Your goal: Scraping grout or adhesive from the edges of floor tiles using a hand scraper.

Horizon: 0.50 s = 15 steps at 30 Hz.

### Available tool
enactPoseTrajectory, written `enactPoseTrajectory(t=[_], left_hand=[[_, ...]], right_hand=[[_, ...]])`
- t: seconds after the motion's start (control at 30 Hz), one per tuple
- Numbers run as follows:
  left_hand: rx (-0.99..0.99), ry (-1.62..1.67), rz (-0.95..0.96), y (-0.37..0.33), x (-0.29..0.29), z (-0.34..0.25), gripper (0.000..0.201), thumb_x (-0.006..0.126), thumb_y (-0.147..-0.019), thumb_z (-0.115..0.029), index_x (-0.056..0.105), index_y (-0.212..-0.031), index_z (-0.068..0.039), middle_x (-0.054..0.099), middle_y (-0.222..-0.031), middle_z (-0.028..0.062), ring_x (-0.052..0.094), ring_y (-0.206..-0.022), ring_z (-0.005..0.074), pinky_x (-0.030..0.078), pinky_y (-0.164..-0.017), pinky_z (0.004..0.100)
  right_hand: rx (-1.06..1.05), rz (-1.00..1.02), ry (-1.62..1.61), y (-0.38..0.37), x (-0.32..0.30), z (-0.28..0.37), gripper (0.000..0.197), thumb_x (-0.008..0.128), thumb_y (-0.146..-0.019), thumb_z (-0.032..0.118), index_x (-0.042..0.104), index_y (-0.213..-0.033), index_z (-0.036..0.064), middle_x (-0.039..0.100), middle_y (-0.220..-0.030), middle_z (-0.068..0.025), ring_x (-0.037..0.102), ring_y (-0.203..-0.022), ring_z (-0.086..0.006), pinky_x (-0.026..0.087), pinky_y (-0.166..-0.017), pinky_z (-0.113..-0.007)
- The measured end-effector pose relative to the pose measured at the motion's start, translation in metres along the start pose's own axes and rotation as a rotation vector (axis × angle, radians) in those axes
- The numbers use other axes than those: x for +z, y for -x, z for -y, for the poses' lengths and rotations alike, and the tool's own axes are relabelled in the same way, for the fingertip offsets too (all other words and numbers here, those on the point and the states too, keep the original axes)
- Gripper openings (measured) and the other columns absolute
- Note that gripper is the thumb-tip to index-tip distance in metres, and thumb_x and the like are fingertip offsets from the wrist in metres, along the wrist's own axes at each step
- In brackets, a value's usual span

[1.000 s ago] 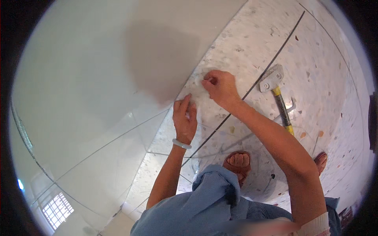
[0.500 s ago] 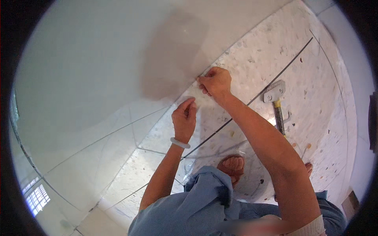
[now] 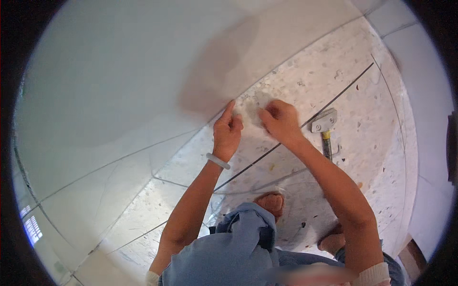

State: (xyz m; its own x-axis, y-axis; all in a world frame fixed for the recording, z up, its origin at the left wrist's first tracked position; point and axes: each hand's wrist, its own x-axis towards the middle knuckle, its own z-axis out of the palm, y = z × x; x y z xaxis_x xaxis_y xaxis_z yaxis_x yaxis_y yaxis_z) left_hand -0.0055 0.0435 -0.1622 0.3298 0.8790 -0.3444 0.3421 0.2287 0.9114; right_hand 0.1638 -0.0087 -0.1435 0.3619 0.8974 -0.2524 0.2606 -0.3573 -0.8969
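The step in hand seems to be fine finger work along the seam (image 3: 286,63) between the pale tiles (image 3: 119,71) and the speckled floor (image 3: 334,62); the next move probably calls for light, exact fingertip contact there. The left hand (image 3: 226,135) reaches forward, its index finger stretched toward this seam, which lies just ahead; the thumb stands apart, and nothing is seen in its hold. The right hand (image 3: 282,121), just beside it, is bent inward, with thumb and index finger close together; because of blur, one cannot tell whether it pinches something. The hammer (image 3: 324,121) lies to the right of this hand, untouched.
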Motion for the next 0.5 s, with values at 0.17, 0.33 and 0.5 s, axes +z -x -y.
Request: enactPoseTrajectory(t=[0.17, 0.33, 0.5], left_hand=[[0.154, -0.573, -0.055, -0.005, 0.017, -0.010, 0.047, 0.058, -0.091, -0.012, 0.049, -0.137, -0.005, 0.055, -0.063, 0.0081, 0.050, -0.057, 0.0159, 0.046, -0.061, 0.0335], [0.154, -0.416, 0.011, -0.010, 0.014, -0.013, 0.040, 0.059, -0.092, -0.016, 0.055, -0.130, -0.004, 0.054, -0.060, 0.0057, 0.053, -0.057, 0.0142, 0.045, -0.059, 0.0323], [0.059, -0.224, 0.199, 0.020, 0.011, -0.010, 0.032, 0.059, -0.095, -0.025, 0.063, -0.116, -0.001, 0.055, -0.063, 0.0033, 0.054, -0.058, 0.0130, 0.046, -0.058, 0.0309]], right_hand=[[0.183, 0.044, 0.823, 0.100, -0.126, -0.006, 0.035, 0.070, -0.084, 0.031, 0.054, -0.094, 0.0010, 0.062, -0.075, -0.0175, 0.064, -0.072, -0.0352, 0.049, -0.065, -0.045], [0.144, 0.006, 0.839, 0.146, -0.143, -0.068, 0.035, 0.072, -0.079, 0.023, 0.050, -0.095, -0.0002, 0.062, -0.079, -0.0201, 0.063, -0.078, -0.0396, 0.049, -0.069, -0.047], [0.168, -0.003, 0.341, 0.126, -0.108, -0.025, 0.024, 0.065, -0.075, 0.013, 0.048, -0.085, 0.0000, 0.049, -0.065, -0.0107, 0.056, -0.057, -0.0204, 0.048, -0.055, -0.037]])
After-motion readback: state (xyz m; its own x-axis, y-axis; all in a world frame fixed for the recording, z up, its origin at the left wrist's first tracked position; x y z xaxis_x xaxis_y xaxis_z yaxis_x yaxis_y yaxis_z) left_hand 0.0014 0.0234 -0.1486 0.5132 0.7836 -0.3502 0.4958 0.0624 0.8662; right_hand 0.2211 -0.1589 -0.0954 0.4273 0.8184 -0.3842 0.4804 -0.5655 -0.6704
